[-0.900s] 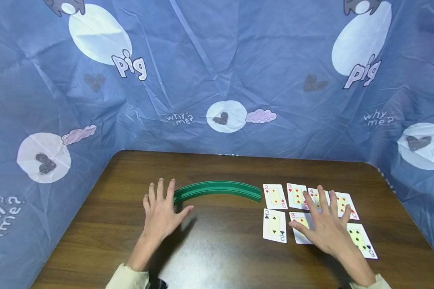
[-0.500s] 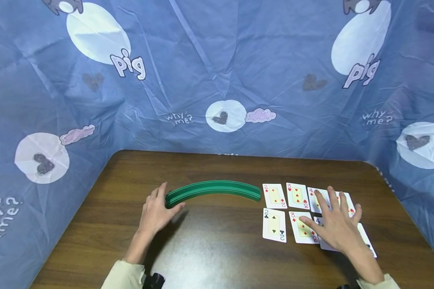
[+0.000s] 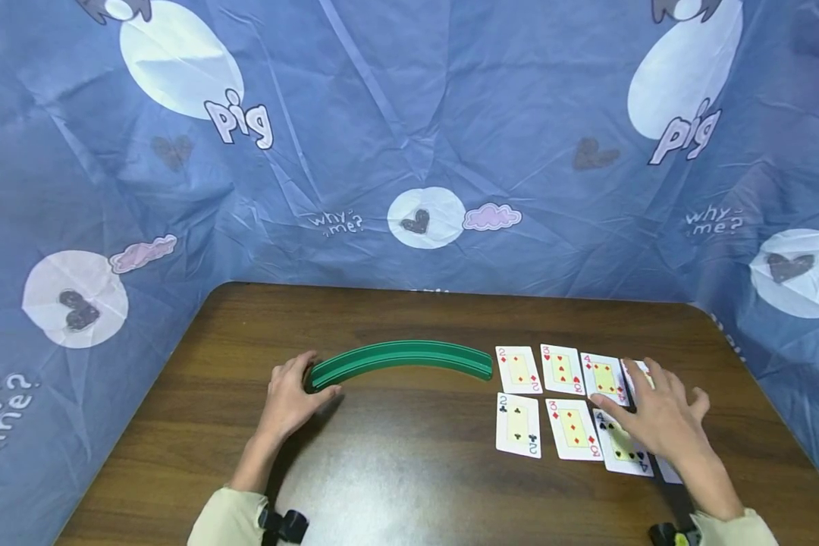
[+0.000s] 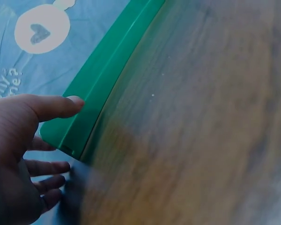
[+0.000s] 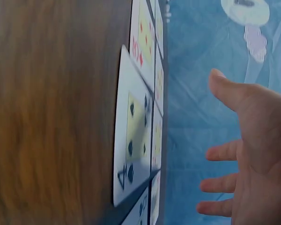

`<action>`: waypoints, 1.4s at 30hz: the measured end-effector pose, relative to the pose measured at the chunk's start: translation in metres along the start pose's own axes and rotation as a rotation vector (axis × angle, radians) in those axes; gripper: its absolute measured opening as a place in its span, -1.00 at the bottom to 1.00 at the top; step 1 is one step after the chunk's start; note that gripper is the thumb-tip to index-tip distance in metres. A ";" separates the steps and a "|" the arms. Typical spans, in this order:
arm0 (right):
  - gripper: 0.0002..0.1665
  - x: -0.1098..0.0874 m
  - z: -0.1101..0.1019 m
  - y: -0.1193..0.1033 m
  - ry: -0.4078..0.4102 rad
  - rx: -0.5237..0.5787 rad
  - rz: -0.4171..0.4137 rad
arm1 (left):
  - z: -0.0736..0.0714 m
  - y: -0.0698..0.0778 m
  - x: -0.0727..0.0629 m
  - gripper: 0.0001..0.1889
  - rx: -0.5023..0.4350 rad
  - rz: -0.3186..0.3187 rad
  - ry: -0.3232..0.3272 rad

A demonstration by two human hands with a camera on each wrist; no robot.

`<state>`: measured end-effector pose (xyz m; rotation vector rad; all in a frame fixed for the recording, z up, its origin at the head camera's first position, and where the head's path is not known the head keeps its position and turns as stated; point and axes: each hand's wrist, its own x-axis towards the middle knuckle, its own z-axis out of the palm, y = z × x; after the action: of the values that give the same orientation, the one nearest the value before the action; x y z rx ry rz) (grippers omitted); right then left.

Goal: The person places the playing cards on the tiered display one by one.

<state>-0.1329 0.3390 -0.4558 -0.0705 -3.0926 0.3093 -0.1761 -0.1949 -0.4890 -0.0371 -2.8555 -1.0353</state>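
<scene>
My left hand (image 3: 290, 398) is at the left end of a curved green card holder (image 3: 409, 353), thumb on the near side and fingers round the far side. In the left wrist view the thumb overlaps the holder (image 4: 100, 75), and the fingers extend loosely past its end; firm contact cannot be told. My right hand (image 3: 669, 413) hovers over the right part of two rows of playing cards, fingers spread and holding nothing. Beneath it lie the four of spades (image 3: 621, 444) and two partly hidden cards at the right end.
Left of the right hand lie the two of diamonds (image 3: 518, 370), three of hearts (image 3: 562, 369), red four (image 3: 600, 375), two of clubs (image 3: 518, 425) and three of diamonds (image 3: 575, 430). The wooden table (image 3: 409, 478) meets a blue printed cloth (image 3: 355, 152) behind.
My left hand has lowered and moved slightly left, closing in around the holder's end. My right hand has moved right across the cards, uncovering the fours. The holder and cards stay in place.
</scene>
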 end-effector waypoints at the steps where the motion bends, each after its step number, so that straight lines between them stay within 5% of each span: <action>1: 0.15 0.001 -0.001 0.004 -0.015 0.003 0.012 | 0.001 -0.001 0.000 -0.28 -0.015 0.009 0.005; 8: 0.16 0.011 -0.007 0.024 -0.094 0.033 0.076 | 0.007 -0.007 0.000 -0.37 -0.082 0.035 0.035; 16: 0.22 0.027 -0.009 0.039 -0.132 0.053 0.111 | 0.008 -0.008 -0.001 -0.40 -0.031 0.037 0.052; 26: 0.23 0.047 -0.009 0.059 -0.194 0.093 0.063 | 0.005 -0.013 0.000 -0.42 0.001 0.031 0.055; 42: 0.11 0.051 -0.010 0.088 -0.253 0.134 0.009 | 0.012 -0.016 0.002 -0.57 0.015 0.069 0.094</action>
<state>-0.1795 0.4294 -0.4622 -0.0450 -3.3092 0.5674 -0.1801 -0.1996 -0.5079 -0.0829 -2.7567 -0.9752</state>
